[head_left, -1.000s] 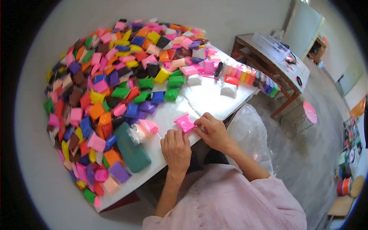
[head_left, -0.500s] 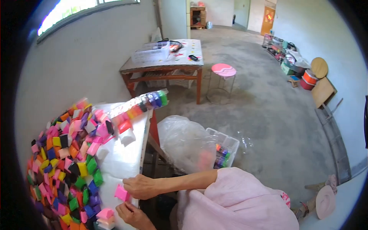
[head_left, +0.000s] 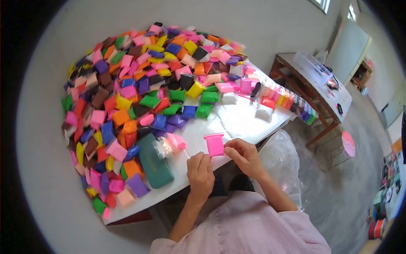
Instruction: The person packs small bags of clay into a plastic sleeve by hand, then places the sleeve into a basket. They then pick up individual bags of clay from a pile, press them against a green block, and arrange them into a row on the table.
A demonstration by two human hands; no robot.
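A bright pink packet point(head_left: 215, 144) with crimped ends is held at the table's front edge. My right hand point(head_left: 246, 158) pinches its lower right corner. At the lower left corner, my left hand point(head_left: 200, 174) is closed, fingertips on the packet's edge. To the left lies a dark green case point(head_left: 154, 163), and a small stack of light pink and whitish packets point(head_left: 174, 143) sits against it. A large heap of small coloured packets point(head_left: 127, 101) covers the back and left of the white table point(head_left: 186, 163).
A clear-wrapped row of coloured packets point(head_left: 292, 99) juts over the table's right end, beside a white packet point(head_left: 264, 113). Below hangs a clear plastic bag point(head_left: 279, 158). A second table point(head_left: 289, 59) and a pink-topped stool point(head_left: 348, 143) stand at right.
My view has swung left, bringing the whole heap and the green case into sight. Both hands still hold the pink packet, which now appears more upright and face-on.
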